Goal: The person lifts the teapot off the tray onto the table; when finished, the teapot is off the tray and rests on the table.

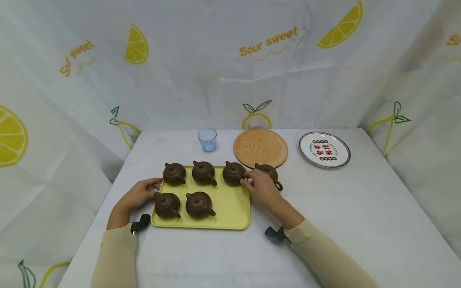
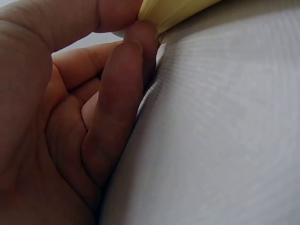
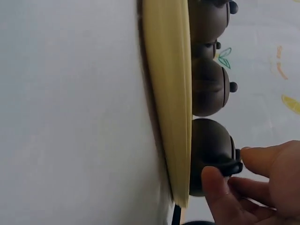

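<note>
A yellow tray (image 1: 230, 208) carries several brown teapots in two rows. At its left edge, my left hand (image 1: 138, 195) grips the rim; in the left wrist view the fingertips (image 2: 123, 56) are curled at the tray's corner (image 2: 173, 11). My right hand (image 1: 264, 188) pinches the handle of the back-right teapot (image 1: 232, 173), which the right wrist view shows between thumb and fingers. Another brown teapot (image 1: 268, 170) stands off the tray to the right, partly hidden behind my right hand. Nearest my left hand is the front-left teapot (image 1: 167, 205).
Behind the tray stands a clear blue glass (image 1: 207, 140). A round, tan board (image 1: 260, 147) lies behind the right teapots, and a white plate (image 1: 325, 160) with a dark rim is farther right. A printed white curtain (image 1: 180, 80) encloses the table's back and sides.
</note>
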A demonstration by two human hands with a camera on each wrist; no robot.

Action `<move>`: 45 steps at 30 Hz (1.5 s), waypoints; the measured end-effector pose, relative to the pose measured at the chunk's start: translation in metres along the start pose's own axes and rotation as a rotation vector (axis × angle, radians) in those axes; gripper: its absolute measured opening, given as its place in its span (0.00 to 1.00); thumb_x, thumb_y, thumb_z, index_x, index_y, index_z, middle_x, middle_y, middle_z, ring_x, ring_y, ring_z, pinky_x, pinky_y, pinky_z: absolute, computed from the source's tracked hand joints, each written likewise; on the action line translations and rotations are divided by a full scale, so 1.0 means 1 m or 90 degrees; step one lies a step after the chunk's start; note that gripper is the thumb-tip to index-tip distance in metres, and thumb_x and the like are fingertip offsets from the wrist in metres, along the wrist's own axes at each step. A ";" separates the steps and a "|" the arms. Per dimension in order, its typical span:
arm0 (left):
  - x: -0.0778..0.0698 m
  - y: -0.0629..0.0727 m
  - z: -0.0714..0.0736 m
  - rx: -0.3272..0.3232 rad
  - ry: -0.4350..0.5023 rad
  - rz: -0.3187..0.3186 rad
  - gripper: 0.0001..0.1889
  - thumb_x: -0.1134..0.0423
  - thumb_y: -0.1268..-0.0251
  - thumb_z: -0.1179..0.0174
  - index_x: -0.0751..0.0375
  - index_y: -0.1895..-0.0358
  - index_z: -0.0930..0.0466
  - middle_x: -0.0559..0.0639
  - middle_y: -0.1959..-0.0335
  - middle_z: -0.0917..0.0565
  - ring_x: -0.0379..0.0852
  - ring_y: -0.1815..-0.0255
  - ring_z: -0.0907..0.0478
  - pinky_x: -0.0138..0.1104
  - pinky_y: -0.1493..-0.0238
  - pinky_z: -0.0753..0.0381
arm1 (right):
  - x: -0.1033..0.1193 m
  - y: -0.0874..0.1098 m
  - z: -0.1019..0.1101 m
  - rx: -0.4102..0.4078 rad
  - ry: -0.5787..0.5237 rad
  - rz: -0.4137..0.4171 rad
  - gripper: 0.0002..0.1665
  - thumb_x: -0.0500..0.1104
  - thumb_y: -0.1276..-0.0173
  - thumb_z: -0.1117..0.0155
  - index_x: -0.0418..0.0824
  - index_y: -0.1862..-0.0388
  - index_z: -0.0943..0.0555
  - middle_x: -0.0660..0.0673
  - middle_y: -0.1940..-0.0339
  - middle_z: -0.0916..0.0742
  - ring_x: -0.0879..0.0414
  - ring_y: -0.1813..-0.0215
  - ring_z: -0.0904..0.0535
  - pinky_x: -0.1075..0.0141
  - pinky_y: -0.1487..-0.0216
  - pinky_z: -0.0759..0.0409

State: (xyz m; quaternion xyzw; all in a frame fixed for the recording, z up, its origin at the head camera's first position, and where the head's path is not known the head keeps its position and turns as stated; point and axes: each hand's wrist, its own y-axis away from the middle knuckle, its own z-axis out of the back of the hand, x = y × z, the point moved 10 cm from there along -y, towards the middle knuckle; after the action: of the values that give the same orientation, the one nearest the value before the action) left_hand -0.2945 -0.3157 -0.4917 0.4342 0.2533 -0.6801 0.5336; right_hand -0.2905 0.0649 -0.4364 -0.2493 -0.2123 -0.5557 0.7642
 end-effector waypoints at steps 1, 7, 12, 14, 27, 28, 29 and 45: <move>0.001 0.000 -0.001 0.000 0.005 0.002 0.31 0.80 0.49 0.46 0.78 0.35 0.34 0.59 0.59 0.23 0.40 0.74 0.26 0.31 0.70 0.24 | 0.000 -0.001 -0.003 0.008 0.001 -0.013 0.19 0.49 0.31 0.37 0.38 0.48 0.17 0.44 0.50 0.17 0.55 0.59 0.20 0.60 0.60 0.21; 0.004 0.002 -0.002 0.003 0.003 0.001 0.31 0.80 0.49 0.45 0.78 0.35 0.33 0.60 0.59 0.23 0.39 0.75 0.27 0.31 0.71 0.25 | -0.005 -0.002 -0.010 0.019 -0.020 -0.079 0.15 0.49 0.31 0.37 0.39 0.57 0.15 0.48 0.62 0.14 0.57 0.65 0.21 0.62 0.65 0.23; 0.007 0.002 -0.002 0.004 0.000 -0.006 0.31 0.80 0.49 0.45 0.78 0.36 0.33 0.61 0.60 0.23 0.39 0.75 0.28 0.31 0.71 0.26 | -0.008 0.000 -0.013 0.023 -0.043 -0.110 0.12 0.49 0.31 0.37 0.40 0.64 0.16 0.51 0.76 0.19 0.59 0.75 0.26 0.66 0.74 0.28; 0.006 0.003 -0.002 0.005 0.005 -0.011 0.31 0.80 0.48 0.45 0.79 0.36 0.33 0.61 0.60 0.23 0.38 0.75 0.29 0.30 0.71 0.26 | -0.008 0.000 -0.014 0.021 -0.056 -0.115 0.11 0.47 0.31 0.37 0.40 0.65 0.16 0.51 0.76 0.19 0.58 0.76 0.26 0.66 0.75 0.28; 0.003 0.005 -0.004 0.000 0.007 -0.013 0.31 0.79 0.48 0.45 0.79 0.35 0.34 0.61 0.59 0.23 0.38 0.75 0.28 0.31 0.71 0.25 | -0.012 -0.001 -0.003 0.016 -0.089 -0.135 0.10 0.48 0.32 0.37 0.43 0.69 0.17 0.53 0.80 0.19 0.57 0.76 0.26 0.64 0.75 0.28; 0.004 0.005 -0.003 -0.003 0.006 -0.011 0.31 0.79 0.48 0.45 0.79 0.35 0.34 0.60 0.59 0.23 0.38 0.75 0.28 0.31 0.71 0.25 | -0.011 -0.001 0.000 0.011 -0.093 -0.134 0.10 0.48 0.32 0.37 0.43 0.68 0.16 0.53 0.80 0.18 0.57 0.76 0.26 0.64 0.74 0.27; 0.005 0.004 -0.003 -0.003 0.004 -0.011 0.31 0.79 0.48 0.45 0.79 0.35 0.34 0.60 0.59 0.23 0.38 0.75 0.28 0.31 0.71 0.25 | -0.010 -0.001 0.003 0.008 -0.099 -0.135 0.10 0.48 0.32 0.37 0.43 0.68 0.16 0.52 0.80 0.18 0.57 0.76 0.25 0.64 0.74 0.27; 0.001 -0.002 0.003 -0.014 -0.028 -0.026 0.30 0.78 0.48 0.44 0.77 0.36 0.32 0.58 0.59 0.23 0.39 0.74 0.27 0.30 0.70 0.26 | -0.026 0.004 0.072 -0.059 -0.167 -0.151 0.12 0.47 0.30 0.39 0.39 0.61 0.17 0.47 0.72 0.13 0.57 0.69 0.15 0.63 0.68 0.21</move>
State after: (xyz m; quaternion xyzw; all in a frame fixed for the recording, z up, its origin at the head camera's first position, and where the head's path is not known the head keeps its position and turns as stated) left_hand -0.2976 -0.3181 -0.4913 0.4082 0.2576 -0.6973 0.5299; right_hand -0.2978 0.1298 -0.3964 -0.3283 -0.3121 -0.6136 0.6467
